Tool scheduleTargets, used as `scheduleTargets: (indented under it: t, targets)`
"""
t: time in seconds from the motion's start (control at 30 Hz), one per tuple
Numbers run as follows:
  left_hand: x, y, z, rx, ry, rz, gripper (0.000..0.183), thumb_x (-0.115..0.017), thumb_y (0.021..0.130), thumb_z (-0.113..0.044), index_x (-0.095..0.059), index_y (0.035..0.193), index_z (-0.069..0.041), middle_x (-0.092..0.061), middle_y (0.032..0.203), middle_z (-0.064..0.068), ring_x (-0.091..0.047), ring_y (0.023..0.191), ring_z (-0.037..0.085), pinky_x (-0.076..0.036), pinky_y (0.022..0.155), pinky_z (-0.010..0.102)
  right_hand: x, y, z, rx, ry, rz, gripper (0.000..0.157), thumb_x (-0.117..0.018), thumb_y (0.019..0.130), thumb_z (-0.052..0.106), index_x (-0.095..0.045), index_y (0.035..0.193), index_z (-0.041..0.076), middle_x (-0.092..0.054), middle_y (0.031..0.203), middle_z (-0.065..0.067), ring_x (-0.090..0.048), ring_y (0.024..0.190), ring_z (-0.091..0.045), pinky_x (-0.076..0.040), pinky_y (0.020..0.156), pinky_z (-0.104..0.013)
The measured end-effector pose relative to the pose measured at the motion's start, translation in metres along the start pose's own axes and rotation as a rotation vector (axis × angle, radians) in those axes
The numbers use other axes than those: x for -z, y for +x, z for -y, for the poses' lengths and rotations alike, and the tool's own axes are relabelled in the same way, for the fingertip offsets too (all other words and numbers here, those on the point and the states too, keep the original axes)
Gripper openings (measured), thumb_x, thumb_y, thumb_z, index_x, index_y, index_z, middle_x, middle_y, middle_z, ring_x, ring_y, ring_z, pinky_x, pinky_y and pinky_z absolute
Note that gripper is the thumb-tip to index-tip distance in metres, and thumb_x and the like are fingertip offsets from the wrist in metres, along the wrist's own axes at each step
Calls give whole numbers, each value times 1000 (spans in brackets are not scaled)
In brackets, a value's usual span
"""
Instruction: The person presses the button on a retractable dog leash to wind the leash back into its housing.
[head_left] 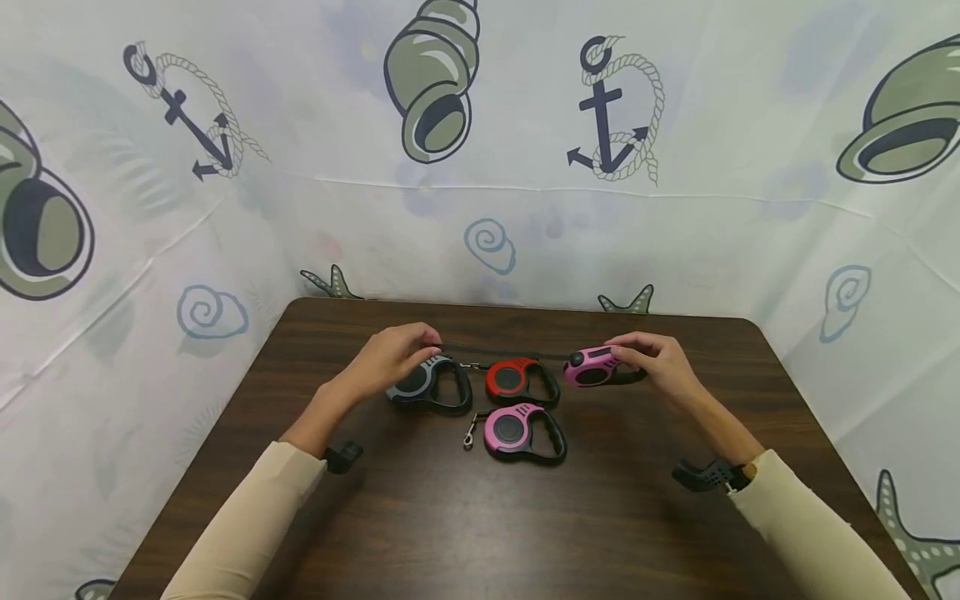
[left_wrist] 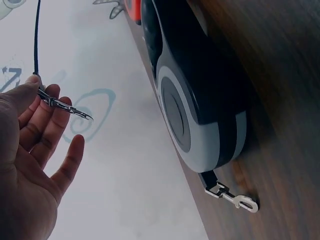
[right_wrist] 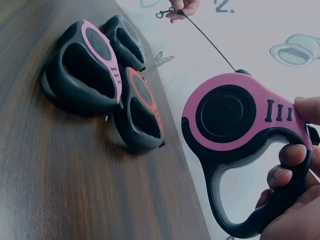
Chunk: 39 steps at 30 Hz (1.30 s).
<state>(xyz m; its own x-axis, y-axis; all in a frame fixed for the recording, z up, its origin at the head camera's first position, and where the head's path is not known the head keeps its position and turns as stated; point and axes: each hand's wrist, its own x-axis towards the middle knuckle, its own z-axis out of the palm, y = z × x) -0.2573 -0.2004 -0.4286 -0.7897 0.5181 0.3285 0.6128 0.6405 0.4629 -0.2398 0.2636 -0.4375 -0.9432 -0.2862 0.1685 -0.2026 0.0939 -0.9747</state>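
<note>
My right hand [head_left: 658,360] grips a pink and black retractable dog leash [right_wrist: 265,105] by its handle, fingers curled through the loop. From its housing a thin black cord [right_wrist: 210,41] runs out straight to my left hand [head_left: 393,357]. There the thumb and fingers pinch the cord's end beside its metal snap clip [left_wrist: 62,105]. A grey and black leash [head_left: 420,382] lies just below the left hand on the table. Between the hands are a red and black leash [head_left: 510,379] and, nearer me, a second pink leash [head_left: 508,431].
All this is over a dark wood-grain table [head_left: 480,533]. The grey leash's metal clip [left_wrist: 242,201] lies by its nose, and the lying pink leash's clip [head_left: 468,437] points left. A patterned sheet [head_left: 525,150] hangs behind the table and along its sides.
</note>
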Motion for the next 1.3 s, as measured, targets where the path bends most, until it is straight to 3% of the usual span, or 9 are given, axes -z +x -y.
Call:
scheduleTargets:
  t: [0.57,0.93,1.3]
  targets:
    - [-11,-8,-9,-54,7,25,16,-74,101,-18,-72,115,-10,-77,106,2,-73,97,19,-59,80,43,-35,-9,0,-31,-117,-14,31,-70,104,18,-72,123,-6,-73,99,2,-49,80,-23,-45,70,-28]
    - [-18,-4,-20,-62,-5,23,15,-75,101,-19,-73,113,-9,-76,101,1,-71,92,16,-58,76,39,-49,-5,1,-32,-150,-18,28,-71,104,20,-75,123,0,-75,100,2,-55,92,-36,-51,78,-31]
    - [-23,0,-23,-68,-1,15,15,-75,101,-20,-73,113,-13,-75,102,-2,-68,90,13,-56,76,37,-62,3,1,-17,-78,11,30,-71,103,18,-74,125,-2,-77,102,4,-62,92,-26,-53,78,-30]
